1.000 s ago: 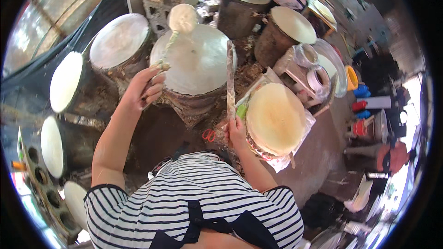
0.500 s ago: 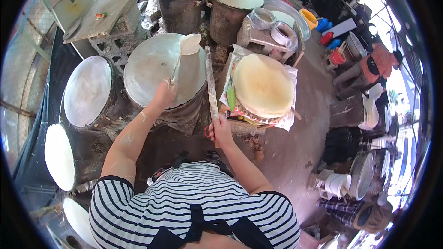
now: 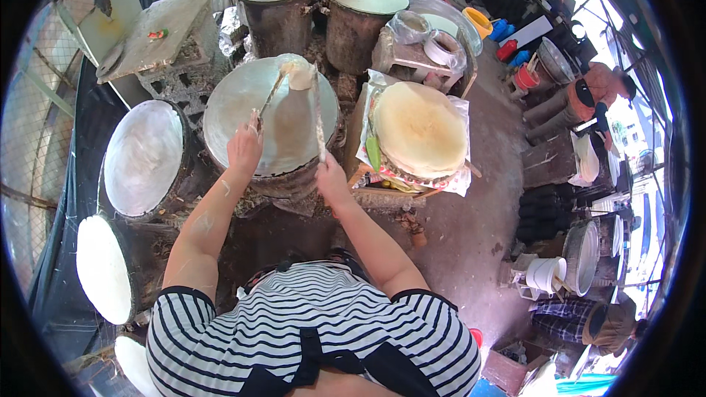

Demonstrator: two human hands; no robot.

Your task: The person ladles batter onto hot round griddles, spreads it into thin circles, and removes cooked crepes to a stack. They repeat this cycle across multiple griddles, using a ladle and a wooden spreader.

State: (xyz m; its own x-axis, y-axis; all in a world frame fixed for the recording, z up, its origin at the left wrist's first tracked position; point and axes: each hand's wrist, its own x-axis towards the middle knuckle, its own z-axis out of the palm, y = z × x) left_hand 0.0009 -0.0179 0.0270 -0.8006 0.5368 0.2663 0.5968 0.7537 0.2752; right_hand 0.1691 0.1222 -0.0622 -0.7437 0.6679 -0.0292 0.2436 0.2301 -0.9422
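Note:
My left hand [image 3: 245,148] is closed on a thin stick [image 3: 273,97] that slants up across a wide round griddle [image 3: 228,121] on a drum-like stove. A longer flat wooden stick [image 3: 318,114] is gripped in my right hand [image 3: 332,179] and reaches over the griddle's right side. Both sticks' far ends meet at a pale, bunched, thin sheet [image 3: 298,74] by the griddle's far edge; it looks like dough or thin flatbread. Right of the griddle, a stack of round thin flatbreads [image 3: 421,129] lies on printed paper, with a long green leaf or pod [image 3: 373,151] beside it.
More round stoves surround me: two pale-topped ones at left [image 3: 143,158] and drums [image 3: 279,18] at the back. A slanted board [image 3: 165,33] rests on blocks. At right are a yellow basin [image 3: 478,22], a red bucket [image 3: 526,77] and two other people [image 3: 588,95].
My right hand has moved left and up, bringing the flat stick over the griddle to the pale sheet. My left hand has shifted slightly left. The sheet now looks more bunched.

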